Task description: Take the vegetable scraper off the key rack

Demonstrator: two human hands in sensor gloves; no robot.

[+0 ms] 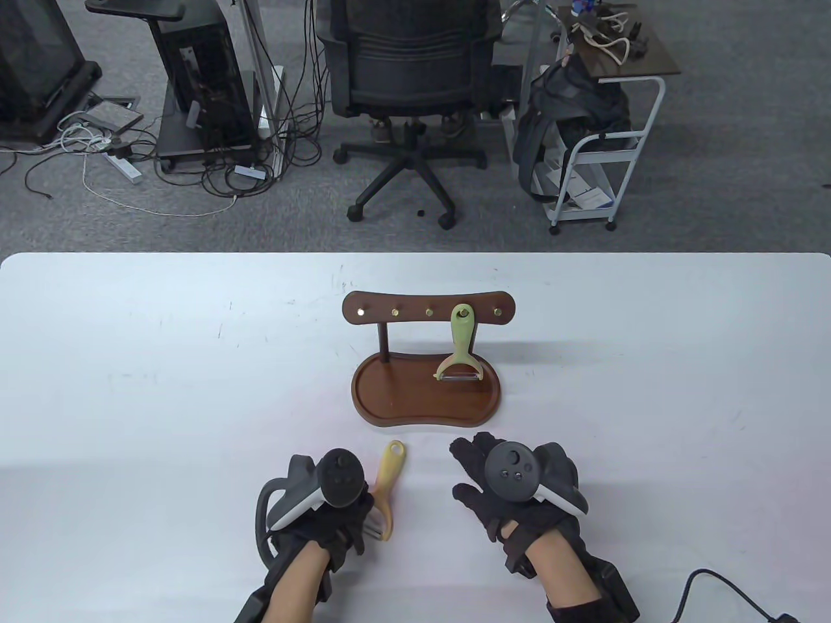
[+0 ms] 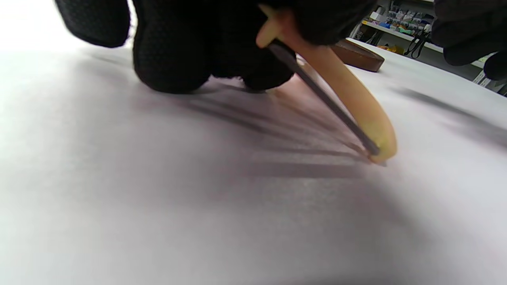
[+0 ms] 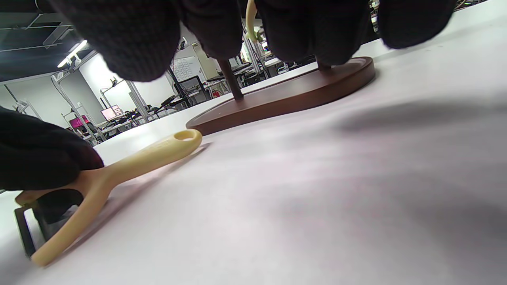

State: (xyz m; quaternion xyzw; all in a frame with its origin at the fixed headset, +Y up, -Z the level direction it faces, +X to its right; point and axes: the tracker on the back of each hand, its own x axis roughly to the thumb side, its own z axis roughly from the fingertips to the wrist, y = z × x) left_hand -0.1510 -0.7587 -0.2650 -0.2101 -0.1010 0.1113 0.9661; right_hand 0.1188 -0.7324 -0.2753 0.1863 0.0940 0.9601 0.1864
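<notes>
Nearest: left hand (image 1: 324,500) is low on the bench (image 1: 130,389), fingers over the blade end of a yellow scraper (image 1: 388,483) that lies flat on the bench. Left wrist view shows fingers (image 2: 170,51) pressed down at the yoke, one prong tip touching the surface; looks like a pinch on the head, probably either setting it down or steadying it. Its long axis runs near to far, tilted slightly right, hang-hole end pointing away toward the rack, blade end at the person.

Right hand (image 1: 513,480) is just right of it, palm down, fingers spread and loose, nothing in it. It sits just in front of the rack base, likely staged for a reach forward.

Further: key rack (image 1: 428,363), brown wood, tray base with a post and a crossbar with brass hooks. Green scraper (image 1: 461,344) hangs from the fourth hook from the left by its handle hole, so gravity keeps it upright. Long axis vertical, hole up, blade head down, over the tray; contact unclear. Judged not yet unhooked; it needs a lift up and off the peg.
</notes>
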